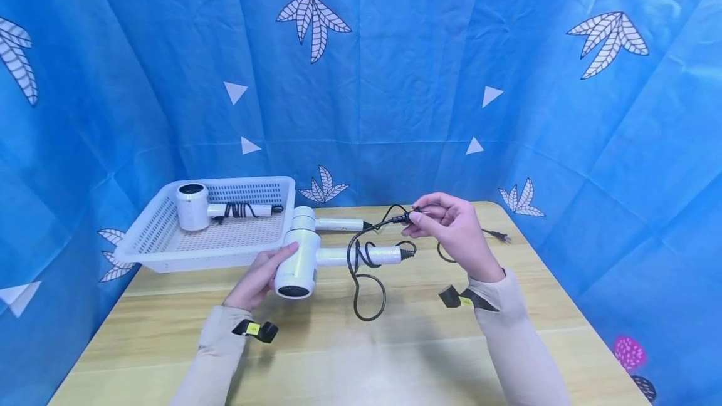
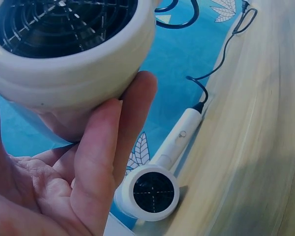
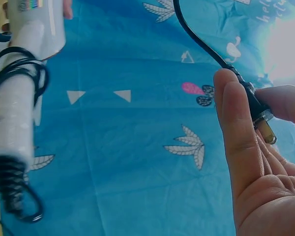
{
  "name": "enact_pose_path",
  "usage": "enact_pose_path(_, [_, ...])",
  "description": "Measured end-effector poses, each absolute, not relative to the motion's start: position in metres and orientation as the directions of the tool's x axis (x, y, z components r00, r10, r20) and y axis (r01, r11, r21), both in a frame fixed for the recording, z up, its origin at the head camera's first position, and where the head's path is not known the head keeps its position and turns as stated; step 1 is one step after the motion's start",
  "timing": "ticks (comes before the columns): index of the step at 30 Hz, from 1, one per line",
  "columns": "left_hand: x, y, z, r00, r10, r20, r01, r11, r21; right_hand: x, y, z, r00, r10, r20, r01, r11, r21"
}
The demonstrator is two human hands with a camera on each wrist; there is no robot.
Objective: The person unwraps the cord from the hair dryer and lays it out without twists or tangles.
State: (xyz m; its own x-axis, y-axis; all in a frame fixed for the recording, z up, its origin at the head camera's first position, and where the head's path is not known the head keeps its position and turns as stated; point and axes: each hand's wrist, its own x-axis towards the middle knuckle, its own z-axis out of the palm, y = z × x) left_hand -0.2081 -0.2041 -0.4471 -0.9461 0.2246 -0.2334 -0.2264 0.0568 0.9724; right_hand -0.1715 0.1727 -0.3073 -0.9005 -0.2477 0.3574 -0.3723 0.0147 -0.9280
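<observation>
A white hair dryer is held by its barrel in my left hand, over the table in front of the basket. In the left wrist view my fingers curl round the barrel below its dark grille. My right hand pinches the black plug between thumb and fingers; its metal prongs stick out in the right wrist view. From the plug the black cord hangs down in a loose loop. Part of the cord is wound round the dryer's handle.
Behind the held dryer, a second white hair dryer lies on the wooden table, its cord running right to a plug. A third dryer, cord wrapped, lies in the white basket at left. Blue curtains surround the table.
</observation>
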Motion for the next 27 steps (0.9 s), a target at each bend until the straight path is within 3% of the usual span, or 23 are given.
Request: enact_pose_path(27, [-0.206, -0.207, -0.439, -0.943, 0.204, -0.261, -0.253, 0.069, 0.965, -0.177, 0.217, -0.372, -0.948, -0.27, 0.169, -0.204, 0.109, -0.973])
